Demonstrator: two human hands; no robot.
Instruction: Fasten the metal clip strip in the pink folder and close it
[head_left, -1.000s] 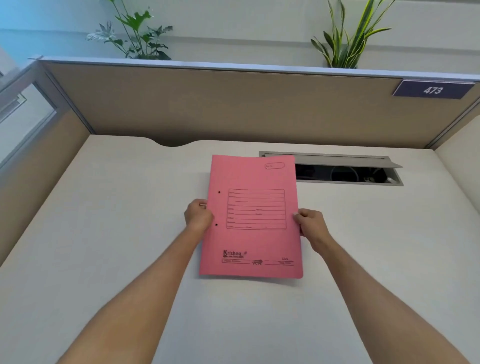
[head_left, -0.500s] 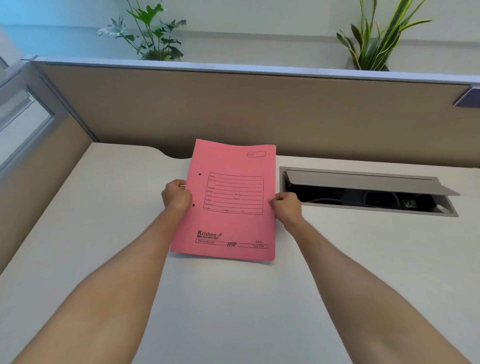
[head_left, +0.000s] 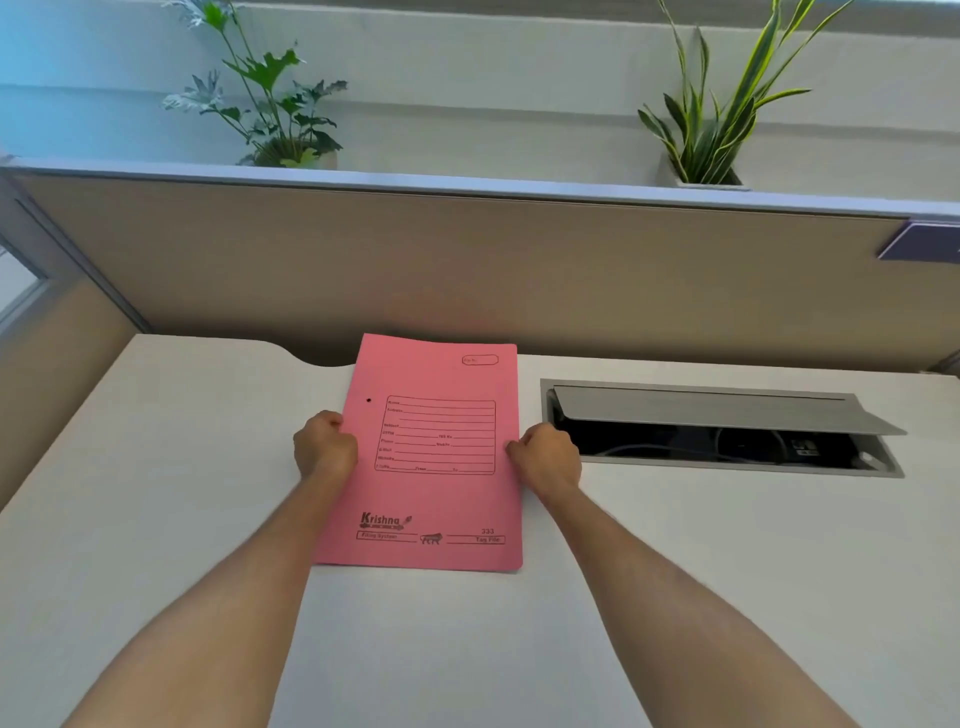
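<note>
The pink folder (head_left: 434, 452) is closed, front cover up, with a printed form box and a punched hole near its left edge. My left hand (head_left: 324, 449) grips the folder's left edge at mid-height, fingers curled. My right hand (head_left: 548, 457) pinches the right edge at the same height. The folder rests on or just above the white desk (head_left: 156, 519), its top edge near the partition. The metal clip strip is hidden inside the folder.
An open cable hatch (head_left: 717, 431) with a raised grey lid lies in the desk right of the folder. A beige partition (head_left: 467, 270) closes the back and left. Two potted plants (head_left: 270, 114) stand behind it.
The folder and both hands have shifted away from me toward the partition and slightly left. The camera has tilted up, so more wall and plants show.
</note>
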